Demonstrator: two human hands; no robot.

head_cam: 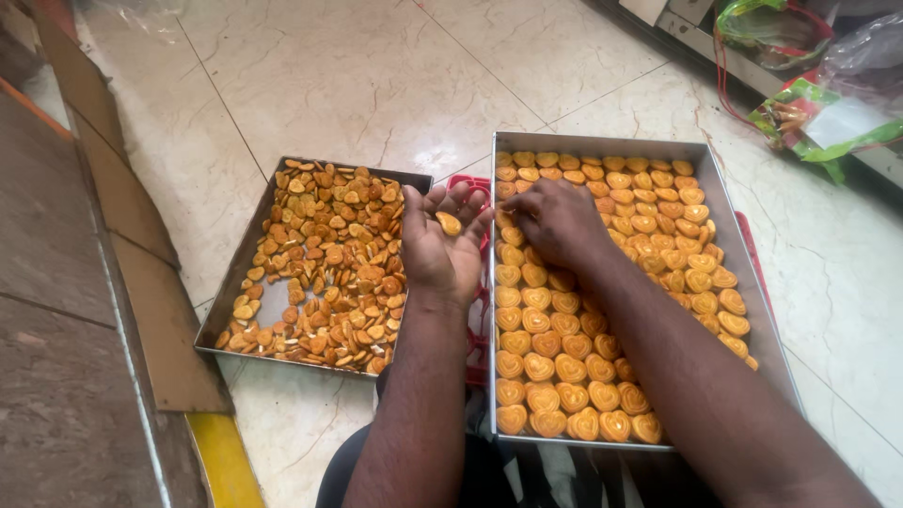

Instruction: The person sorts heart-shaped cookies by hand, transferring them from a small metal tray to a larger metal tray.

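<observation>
- Left hand lay palm-up, its grip open, cradling one heart-shaped biscuit loosely on the fingers.
- Right hand pressed down among arranged biscuits in the right tray; whether it pinched one could not be told.
- Biscuits looked light, dry and brittle: best pinched gently by the edges.
- Left tray held loose biscuits on the floor.

A pale marble tile floor carries two metal trays of biscuits.

Tray of loose biscuits left; tray of arranged biscuits right; crate between.
</observation>
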